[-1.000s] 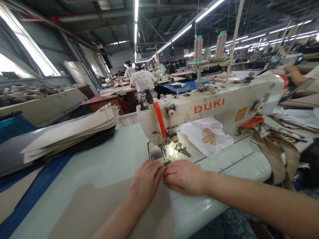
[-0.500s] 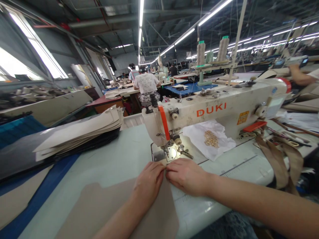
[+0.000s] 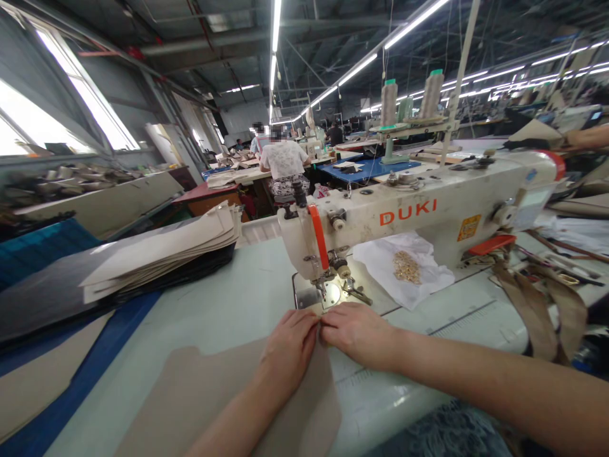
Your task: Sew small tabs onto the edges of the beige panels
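Note:
A beige fabric panel (image 3: 209, 393) lies on the pale green sewing table under my left forearm. My left hand (image 3: 291, 346) has its fingers closed on the panel's far edge, just in front of the sewing machine (image 3: 409, 212). Right beside it, my right hand (image 3: 359, 335) pinches the same edge, its fingertips nearly meeting the left ones. Beyond the fingertips are the needle and the shiny needle plate (image 3: 332, 293). What exactly lies between the fingertips is hidden.
On the left, a stack of beige panels (image 3: 166, 254) rests on dark material. White paper (image 3: 375, 257) holds small gold-coloured pieces (image 3: 406, 268) beside the machine. Brown straps (image 3: 516, 311) hang at the right edge. Thread cones (image 3: 389, 105) stand behind; another person (image 3: 284, 162) sits farther back.
The view has shifted slightly, so the scene sits a little farther right. Both hands keep their pinch on the panel edge, with hardly any movement.

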Motion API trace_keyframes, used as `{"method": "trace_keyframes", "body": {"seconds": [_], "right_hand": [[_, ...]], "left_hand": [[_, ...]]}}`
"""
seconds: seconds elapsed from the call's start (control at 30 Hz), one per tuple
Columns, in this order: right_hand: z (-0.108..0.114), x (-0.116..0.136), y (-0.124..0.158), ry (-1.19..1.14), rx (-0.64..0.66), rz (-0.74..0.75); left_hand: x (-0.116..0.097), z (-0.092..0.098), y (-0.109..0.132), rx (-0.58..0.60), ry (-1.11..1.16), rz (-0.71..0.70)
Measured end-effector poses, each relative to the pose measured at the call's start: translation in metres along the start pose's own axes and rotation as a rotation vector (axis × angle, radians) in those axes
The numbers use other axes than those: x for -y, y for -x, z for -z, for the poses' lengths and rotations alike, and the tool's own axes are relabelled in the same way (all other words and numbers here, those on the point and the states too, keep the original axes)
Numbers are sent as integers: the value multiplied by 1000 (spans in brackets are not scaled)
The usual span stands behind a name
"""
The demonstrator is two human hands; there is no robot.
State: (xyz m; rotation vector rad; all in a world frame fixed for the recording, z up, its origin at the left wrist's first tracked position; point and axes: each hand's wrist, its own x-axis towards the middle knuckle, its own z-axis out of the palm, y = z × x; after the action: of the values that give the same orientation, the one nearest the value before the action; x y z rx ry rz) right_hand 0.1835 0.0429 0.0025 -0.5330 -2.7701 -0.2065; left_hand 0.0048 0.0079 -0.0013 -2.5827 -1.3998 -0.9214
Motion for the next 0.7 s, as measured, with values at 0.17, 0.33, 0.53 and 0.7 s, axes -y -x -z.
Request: {"method": "trace_keyframes", "body": {"seconds": [0.17, 0.33, 0.53, 0.7], "right_hand": [[6, -12, -3, 41, 55, 5], [3, -26, -6, 53, 48, 24], [-6, -36, -6, -8, 19, -8], [-6, -37, -6, -27, -1, -25]], "left_hand": [[4, -7, -10, 1, -42, -16], [12, -13, -19, -17, -56, -2], [19, -18, -28, -9, -59, -7], [26, -22, -28, -31, -60, -24]]}}
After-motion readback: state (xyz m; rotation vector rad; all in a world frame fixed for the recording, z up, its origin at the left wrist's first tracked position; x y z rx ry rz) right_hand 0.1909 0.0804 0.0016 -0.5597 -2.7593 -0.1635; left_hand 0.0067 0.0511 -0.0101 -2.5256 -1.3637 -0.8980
